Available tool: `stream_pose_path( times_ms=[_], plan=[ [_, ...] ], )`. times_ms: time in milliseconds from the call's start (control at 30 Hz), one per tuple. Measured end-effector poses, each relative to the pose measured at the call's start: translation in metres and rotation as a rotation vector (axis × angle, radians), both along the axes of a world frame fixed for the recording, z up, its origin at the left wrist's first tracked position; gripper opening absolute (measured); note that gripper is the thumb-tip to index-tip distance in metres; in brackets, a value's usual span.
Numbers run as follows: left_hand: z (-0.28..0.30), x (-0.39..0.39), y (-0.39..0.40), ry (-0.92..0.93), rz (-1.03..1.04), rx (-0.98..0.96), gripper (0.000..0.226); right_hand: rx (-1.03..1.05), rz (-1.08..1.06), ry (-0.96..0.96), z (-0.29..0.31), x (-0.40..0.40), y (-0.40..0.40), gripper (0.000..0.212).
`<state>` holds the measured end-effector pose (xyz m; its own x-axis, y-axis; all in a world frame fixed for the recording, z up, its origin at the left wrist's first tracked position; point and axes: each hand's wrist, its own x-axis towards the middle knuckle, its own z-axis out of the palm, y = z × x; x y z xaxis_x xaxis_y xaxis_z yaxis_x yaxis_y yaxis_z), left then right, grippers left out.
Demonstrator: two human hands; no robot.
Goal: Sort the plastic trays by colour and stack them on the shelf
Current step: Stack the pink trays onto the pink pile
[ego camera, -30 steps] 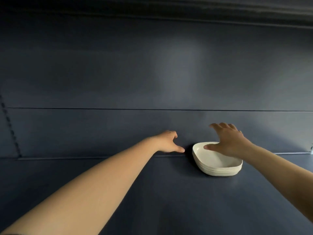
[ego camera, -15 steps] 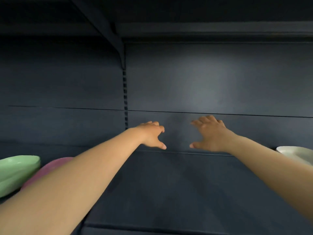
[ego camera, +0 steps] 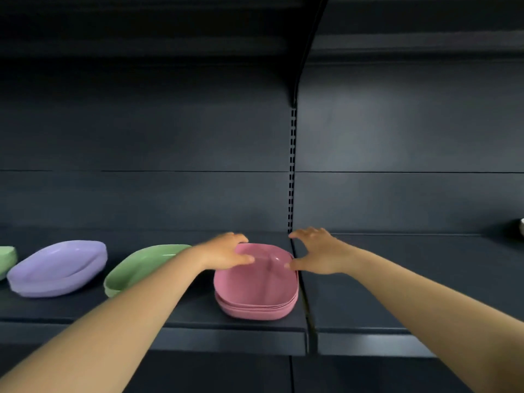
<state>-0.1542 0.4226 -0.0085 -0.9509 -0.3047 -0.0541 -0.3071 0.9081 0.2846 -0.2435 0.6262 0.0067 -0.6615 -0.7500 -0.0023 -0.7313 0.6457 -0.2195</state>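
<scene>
A stack of pink trays sits on the dark shelf, just left of the shelf joint. My left hand rests on the stack's far left rim, thumb over the edge. My right hand hovers at the stack's far right corner, fingers spread, thumb touching the rim. To the left stand a green tray stack, partly hidden by my left forearm, and a purple tray stack. Another green tray is cut off by the left edge.
A slotted upright runs up the back panel above the shelf joint. A sliver of a white tray shows at the far right edge. The shelf's front lip runs below the stacks.
My view swung left from the white tray stack to the pink stack. Both hands left the white trays and now meet at the pink stack's far rim.
</scene>
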Motion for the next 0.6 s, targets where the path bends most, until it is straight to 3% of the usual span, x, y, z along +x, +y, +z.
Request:
stream_pose_path(
  times_ms=[200,367,600],
  plan=[
    [-0.026,0.004,0.0,0.137,-0.005,0.227,0.064,-0.206,-0.152,-0.408,-0.025,0.02,-0.02,0.069],
    [-0.046,0.004,0.006,0.133,-0.034,0.337,0.028,-0.342,-0.21,-0.512,-0.034,0.032,-0.025,0.051],
    [-0.056,0.007,0.002,0.229,0.1,0.629,0.057,-0.485,-0.327,-0.536,-0.051,0.031,-0.032,0.065]
  ],
)
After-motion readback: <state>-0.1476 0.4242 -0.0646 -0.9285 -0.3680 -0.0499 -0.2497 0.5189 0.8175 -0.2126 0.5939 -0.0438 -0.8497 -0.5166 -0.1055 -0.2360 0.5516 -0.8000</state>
